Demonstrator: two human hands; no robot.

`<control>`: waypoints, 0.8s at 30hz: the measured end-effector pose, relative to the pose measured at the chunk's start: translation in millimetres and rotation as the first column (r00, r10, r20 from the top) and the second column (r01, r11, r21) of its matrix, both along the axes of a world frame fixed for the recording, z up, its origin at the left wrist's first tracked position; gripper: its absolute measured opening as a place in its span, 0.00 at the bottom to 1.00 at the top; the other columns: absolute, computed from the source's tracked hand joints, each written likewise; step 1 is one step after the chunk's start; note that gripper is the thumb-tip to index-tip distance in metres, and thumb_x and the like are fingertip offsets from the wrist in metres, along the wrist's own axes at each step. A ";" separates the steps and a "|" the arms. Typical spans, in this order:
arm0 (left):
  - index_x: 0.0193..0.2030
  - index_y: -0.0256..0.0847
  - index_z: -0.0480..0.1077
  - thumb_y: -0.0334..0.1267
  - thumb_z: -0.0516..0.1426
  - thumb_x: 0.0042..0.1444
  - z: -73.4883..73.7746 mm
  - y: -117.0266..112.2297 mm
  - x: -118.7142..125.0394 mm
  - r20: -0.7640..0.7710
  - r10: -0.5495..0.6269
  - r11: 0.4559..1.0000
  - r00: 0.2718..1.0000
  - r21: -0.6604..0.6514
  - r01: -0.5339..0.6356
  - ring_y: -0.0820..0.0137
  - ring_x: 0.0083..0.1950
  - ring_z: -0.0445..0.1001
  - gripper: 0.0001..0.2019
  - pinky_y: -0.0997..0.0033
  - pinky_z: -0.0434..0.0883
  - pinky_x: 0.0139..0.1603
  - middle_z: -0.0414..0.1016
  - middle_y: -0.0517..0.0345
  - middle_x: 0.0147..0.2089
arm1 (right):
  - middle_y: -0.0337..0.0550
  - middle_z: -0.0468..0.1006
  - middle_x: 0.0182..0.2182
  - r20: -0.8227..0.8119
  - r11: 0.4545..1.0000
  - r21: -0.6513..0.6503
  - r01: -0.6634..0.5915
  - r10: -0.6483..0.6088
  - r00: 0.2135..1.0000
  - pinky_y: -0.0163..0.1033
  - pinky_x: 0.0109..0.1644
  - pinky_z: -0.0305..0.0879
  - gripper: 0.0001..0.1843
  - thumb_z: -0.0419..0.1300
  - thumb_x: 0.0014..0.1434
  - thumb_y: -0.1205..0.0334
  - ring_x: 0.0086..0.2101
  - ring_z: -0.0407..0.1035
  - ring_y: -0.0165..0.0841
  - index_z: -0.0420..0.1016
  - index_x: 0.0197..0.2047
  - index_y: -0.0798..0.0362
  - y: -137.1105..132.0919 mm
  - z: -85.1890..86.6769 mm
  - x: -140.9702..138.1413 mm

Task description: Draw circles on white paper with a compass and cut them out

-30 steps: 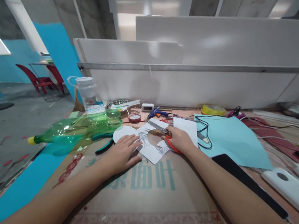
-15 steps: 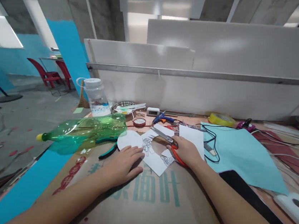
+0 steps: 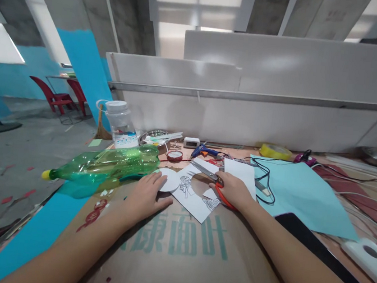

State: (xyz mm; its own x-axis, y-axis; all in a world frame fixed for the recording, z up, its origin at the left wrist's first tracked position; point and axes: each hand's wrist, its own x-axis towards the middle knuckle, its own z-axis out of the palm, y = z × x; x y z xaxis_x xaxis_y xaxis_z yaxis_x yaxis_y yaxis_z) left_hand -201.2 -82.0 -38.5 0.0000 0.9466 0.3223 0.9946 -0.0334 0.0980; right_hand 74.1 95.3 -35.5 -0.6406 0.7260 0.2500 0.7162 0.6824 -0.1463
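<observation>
My left hand [image 3: 150, 194] lies with fingers stretched out, its fingertips over the left side of a white paper disc [image 3: 169, 180]. In my right hand [image 3: 232, 189] is a pair of scissors [image 3: 217, 182] with orange-red handles, its blades pointing left. Under the blades lies a printed white sheet [image 3: 197, 210] with line drawings and a round cut-out. Another white sheet [image 3: 241, 174] is just behind my right hand. Teal-handled pliers [image 3: 133, 177] lie partly hidden behind my left hand.
A green plastic bottle [image 3: 104, 163] lies at the left, with a clear jar [image 3: 122, 127] behind it. A blue glue gun [image 3: 204, 151], yellow tape [image 3: 276, 151] and a metal dish [image 3: 154, 138] are at the back. Light-blue paper [image 3: 301, 197] and black cables [image 3: 268, 175] lie right.
My left hand has moved left, off the printed sheet and onto the paper disc, now covering more of the pliers. My right hand and the scissors have hardly moved.
</observation>
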 end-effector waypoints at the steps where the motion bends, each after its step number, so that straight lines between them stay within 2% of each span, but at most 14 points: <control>1: 0.63 0.34 0.69 0.53 0.59 0.61 -1.1 0.6 -1.2 0.000 -0.005 1.000 1.000 0.008 0.005 0.45 0.67 0.69 0.30 0.42 0.67 0.67 0.71 0.35 0.66 | 0.49 0.82 0.44 -0.002 1.000 -0.001 0.001 -0.001 1.000 0.39 0.42 0.63 0.16 0.59 0.66 0.49 0.42 0.76 0.41 0.74 0.50 0.52 0.1 -0.1 0.0; 4: 0.63 0.33 0.69 0.42 0.55 0.65 -5.9 2.2 -6.2 0.009 -0.021 0.999 1.000 0.041 0.021 0.49 0.66 0.71 0.23 0.45 0.67 0.68 0.73 0.37 0.65 | 0.49 0.82 0.44 -0.003 1.000 -0.008 0.004 -0.004 1.000 0.39 0.42 0.63 0.16 0.59 0.66 0.49 0.43 0.75 0.41 0.75 0.50 0.51 0.4 -0.4 -0.4; 7: 0.60 0.34 0.73 0.29 0.50 0.63 -8.7 4.0 -13.5 0.025 -0.025 0.996 0.999 0.081 0.023 0.52 0.64 0.74 0.21 0.46 0.69 0.67 0.76 0.38 0.63 | 0.50 0.81 0.45 -0.002 1.000 -0.017 0.009 -0.009 1.000 0.39 0.43 0.63 0.16 0.59 0.66 0.49 0.43 0.75 0.42 0.75 0.50 0.51 -0.3 -0.1 -1.1; 10: 0.59 0.36 0.74 0.26 0.49 0.61 -6.2 5.2 -17.1 0.041 -0.048 0.990 0.998 0.136 0.042 0.53 0.63 0.75 0.22 0.46 0.71 0.65 0.77 0.41 0.61 | 0.50 0.81 0.44 -0.003 0.999 -0.032 0.008 -0.008 1.000 0.39 0.43 0.63 0.17 0.58 0.66 0.50 0.44 0.75 0.43 0.74 0.50 0.52 -1.1 1.5 -1.6; 15: 0.59 0.41 0.75 0.21 0.49 0.59 -6.6 8.5 -8.0 0.039 -0.207 0.953 0.978 0.233 0.192 0.55 0.69 0.69 0.26 0.46 0.70 0.68 0.72 0.45 0.67 | 0.50 0.83 0.45 0.016 0.994 -0.107 0.030 -0.029 0.999 0.39 0.39 0.63 0.18 0.61 0.63 0.50 0.43 0.77 0.43 0.76 0.51 0.51 8.1 9.2 1.5; 20: 0.56 0.45 0.77 0.22 0.51 0.57 -16.6 11.8 5.3 0.063 -0.342 0.908 0.937 0.279 0.313 0.57 0.66 0.72 0.25 0.49 0.73 0.65 0.76 0.50 0.63 | 0.52 0.83 0.50 0.033 0.980 -0.160 0.119 -0.115 0.993 0.38 0.41 0.64 0.23 0.60 0.62 0.55 0.46 0.77 0.44 0.74 0.59 0.53 25.2 31.3 17.5; 22: 0.55 0.45 0.78 0.23 0.52 0.57 -15.1 11.2 6.1 0.090 -0.351 0.901 0.932 0.304 0.310 0.59 0.63 0.75 0.24 0.52 0.74 0.64 0.79 0.50 0.61 | 0.54 0.83 0.48 0.046 0.972 -0.169 0.161 -0.155 0.987 0.40 0.40 0.64 0.24 0.57 0.64 0.52 0.45 0.77 0.46 0.74 0.59 0.54 25.4 46.5 26.2; 24: 0.56 0.44 0.77 0.25 0.52 0.58 -9.8 10.1 2.7 0.119 -0.330 0.900 0.936 0.340 0.274 0.59 0.61 0.77 0.23 0.52 0.73 0.65 0.80 0.49 0.59 | 0.52 0.84 0.44 0.077 0.967 -0.208 0.147 -0.134 0.988 0.39 0.37 0.63 0.24 0.59 0.63 0.49 0.42 0.77 0.45 0.76 0.56 0.53 18.3 64.7 33.4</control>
State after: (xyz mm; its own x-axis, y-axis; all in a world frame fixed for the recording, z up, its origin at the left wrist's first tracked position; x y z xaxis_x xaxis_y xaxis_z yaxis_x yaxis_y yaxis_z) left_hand -198.5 -71.9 -48.3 0.1890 0.7593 0.6226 0.9006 -0.3867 0.1982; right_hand 107.5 113.6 29.2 -0.5375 0.8421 0.0436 0.8151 0.5321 -0.2290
